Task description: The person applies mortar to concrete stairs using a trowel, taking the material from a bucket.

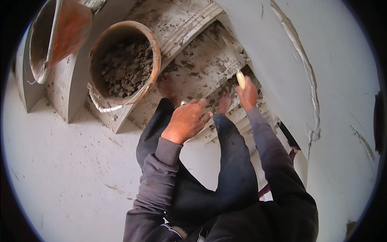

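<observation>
My left hand (187, 119) is closed in the middle of the head view, over the steps between my legs, with a small pale, shiny bit showing above its knuckles; what it holds is mostly hidden. Higher on the right, my right hand (246, 92) grips a pale handle (241, 77) of a tool, whose working end I cannot make out, near the wall. My bare feet (224, 101) rest on the dusty, mortar-spattered steps (195, 56). Up and left of my left hand, a worn round bucket (148, 70) full of grey, crumbly mortar sits on a step, its white handle hanging down.
A second bucket (70, 30) with an orange interior is at the upper left, on the step edges. A pale wall (334, 68) with a long rough crack runs along the right. A smeared pale surface (68, 169) lies at lower left, below the stair ends.
</observation>
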The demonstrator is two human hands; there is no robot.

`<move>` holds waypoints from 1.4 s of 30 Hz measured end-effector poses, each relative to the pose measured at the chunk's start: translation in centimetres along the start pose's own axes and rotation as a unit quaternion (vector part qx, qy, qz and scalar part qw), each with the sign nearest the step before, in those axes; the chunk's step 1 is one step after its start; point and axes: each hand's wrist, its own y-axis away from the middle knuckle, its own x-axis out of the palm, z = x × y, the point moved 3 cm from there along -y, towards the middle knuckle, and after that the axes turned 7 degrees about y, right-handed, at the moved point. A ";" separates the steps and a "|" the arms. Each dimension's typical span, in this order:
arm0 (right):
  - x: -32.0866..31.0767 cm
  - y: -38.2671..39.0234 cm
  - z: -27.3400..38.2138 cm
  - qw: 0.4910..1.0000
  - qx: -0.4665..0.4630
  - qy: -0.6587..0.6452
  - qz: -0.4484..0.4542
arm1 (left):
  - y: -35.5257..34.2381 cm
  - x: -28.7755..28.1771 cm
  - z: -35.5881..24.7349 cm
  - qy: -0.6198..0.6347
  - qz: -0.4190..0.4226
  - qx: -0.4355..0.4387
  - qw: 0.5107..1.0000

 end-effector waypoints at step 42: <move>12.2 -0.2 4.2 0.717 0.269 -0.561 0.314 | -0.1 0.9 -0.1 -0.013 -0.019 0.005 1.000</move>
